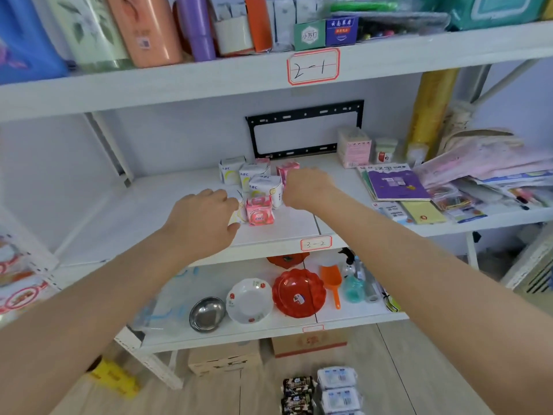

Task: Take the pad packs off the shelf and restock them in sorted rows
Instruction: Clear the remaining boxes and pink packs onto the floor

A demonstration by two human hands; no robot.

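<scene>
Several small pad packs stand grouped on the middle shelf (284,226). White packs (230,174) sit at the back, another white pack (267,190) is in the middle, and a pink pack (259,211) stands in front. A second pink pack (288,170) shows behind my right hand. My left hand (203,218) grips a white pack (238,206) between thumb and fingers, just left of the front pink pack. My right hand (308,187) is curled against the right side of the group; its fingertips are hidden, so I cannot tell whether it holds anything.
Purple booklets (395,182), pink boxes (354,148) and loose stationery crowd the shelf's right part. A black metal bracket (302,130) leans on the back wall. Bowls and a red plate (299,292) sit on the shelf below. Wrapped packs (338,390) lie on the floor.
</scene>
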